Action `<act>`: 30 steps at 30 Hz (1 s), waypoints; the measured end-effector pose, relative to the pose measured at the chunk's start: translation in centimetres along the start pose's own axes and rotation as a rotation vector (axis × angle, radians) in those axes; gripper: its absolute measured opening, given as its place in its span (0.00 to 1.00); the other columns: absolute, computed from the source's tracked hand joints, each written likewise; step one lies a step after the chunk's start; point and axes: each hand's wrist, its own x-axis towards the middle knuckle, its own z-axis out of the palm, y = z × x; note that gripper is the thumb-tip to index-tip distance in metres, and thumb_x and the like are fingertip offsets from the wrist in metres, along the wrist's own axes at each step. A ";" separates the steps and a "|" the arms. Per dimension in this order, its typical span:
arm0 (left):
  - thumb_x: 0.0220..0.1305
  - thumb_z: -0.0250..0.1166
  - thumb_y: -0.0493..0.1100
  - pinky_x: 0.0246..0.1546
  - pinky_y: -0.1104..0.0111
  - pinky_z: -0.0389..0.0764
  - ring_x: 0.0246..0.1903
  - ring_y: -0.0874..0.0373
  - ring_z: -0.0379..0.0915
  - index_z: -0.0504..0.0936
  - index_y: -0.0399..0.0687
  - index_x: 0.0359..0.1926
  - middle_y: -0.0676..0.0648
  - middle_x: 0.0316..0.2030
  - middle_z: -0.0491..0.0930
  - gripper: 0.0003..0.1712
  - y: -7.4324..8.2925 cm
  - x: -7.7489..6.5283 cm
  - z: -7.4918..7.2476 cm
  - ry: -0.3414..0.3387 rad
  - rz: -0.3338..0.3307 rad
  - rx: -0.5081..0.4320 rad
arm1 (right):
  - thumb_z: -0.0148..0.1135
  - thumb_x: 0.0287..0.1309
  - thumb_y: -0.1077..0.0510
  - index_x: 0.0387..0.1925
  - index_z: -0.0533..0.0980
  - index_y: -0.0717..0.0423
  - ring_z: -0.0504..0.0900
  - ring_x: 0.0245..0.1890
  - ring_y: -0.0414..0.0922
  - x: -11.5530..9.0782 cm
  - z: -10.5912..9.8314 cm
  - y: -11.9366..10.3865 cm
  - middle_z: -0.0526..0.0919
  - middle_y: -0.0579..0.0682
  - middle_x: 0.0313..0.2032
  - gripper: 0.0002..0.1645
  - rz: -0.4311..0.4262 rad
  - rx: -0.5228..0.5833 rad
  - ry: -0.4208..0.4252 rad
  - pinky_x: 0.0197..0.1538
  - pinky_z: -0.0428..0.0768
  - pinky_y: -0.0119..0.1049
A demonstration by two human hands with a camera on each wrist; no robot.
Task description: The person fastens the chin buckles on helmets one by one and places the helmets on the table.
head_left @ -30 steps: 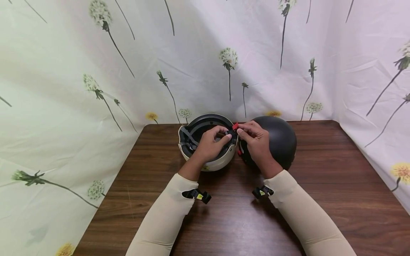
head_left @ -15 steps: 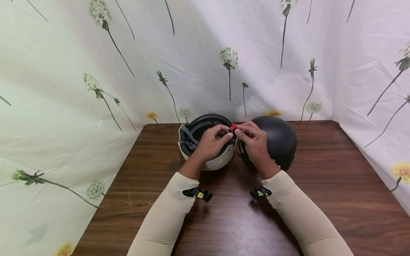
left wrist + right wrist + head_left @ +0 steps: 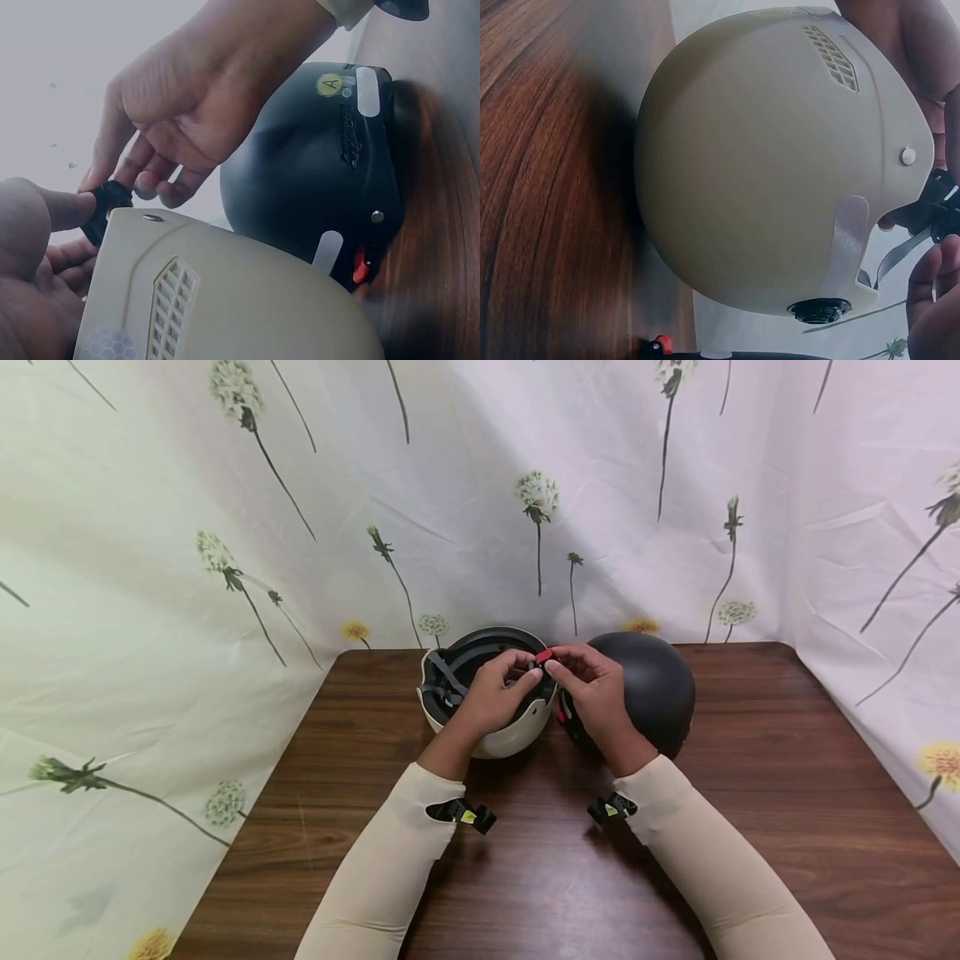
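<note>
A cream helmet [image 3: 513, 742] lies upside down on the table, its dark lining and grey straps [image 3: 448, 675] facing up. Above its right rim, my left hand [image 3: 491, 697] pinches the black part of a chin-strap buckle [image 3: 106, 210]. My right hand [image 3: 597, 693] pinches the buckle's red piece [image 3: 543, 656] between thumb and index finger, right against the black part. Fingers cover much of the buckle, so I cannot tell whether its pieces are locked together. In the right wrist view, a grey strap [image 3: 900, 255] runs from the cream helmet [image 3: 757, 165] to the buckle.
A black helmet [image 3: 652, 681] sits dome up just right of the cream one, partly behind my right hand. A red tab [image 3: 361, 265] shows at its edge. The brown wooden table [image 3: 525, 877] meets a flower-printed cloth [image 3: 465, 485] at the back.
My right hand has moved slightly left, carrying the red piece from beside the black part to up against it. The left hand stays nearly still; both helmets stay in place.
</note>
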 end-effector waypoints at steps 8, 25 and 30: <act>0.82 0.63 0.43 0.65 0.45 0.84 0.62 0.39 0.84 0.81 0.37 0.64 0.35 0.60 0.85 0.18 0.0 -0.1 -0.4 0.022 -0.014 -0.019 | 0.71 0.70 0.68 0.70 0.79 0.64 0.88 0.45 0.32 0.2 0.0 0.2 0.90 0.31 0.44 0.29 0.057 -0.018 -0.001 0.53 0.86 0.26; 0.80 0.66 0.42 0.65 0.47 0.83 0.60 0.41 0.85 0.83 0.38 0.62 0.36 0.59 0.86 0.17 0.0 -0.5 -2.3 0.136 -0.045 0.038 | 0.70 0.71 0.68 0.72 0.77 0.65 0.87 0.47 0.36 0.1 -0.1 0.4 0.85 0.73 0.60 0.30 0.087 -0.024 -0.060 0.53 0.85 0.26; 0.79 0.67 0.43 0.68 0.46 0.81 0.61 0.41 0.84 0.83 0.39 0.61 0.37 0.58 0.86 0.17 -0.2 -0.6 -2.7 0.144 -0.070 0.044 | 0.69 0.71 0.69 0.72 0.77 0.65 0.87 0.45 0.36 0.0 0.0 0.4 0.84 0.74 0.60 0.29 0.075 -0.002 -0.056 0.53 0.85 0.26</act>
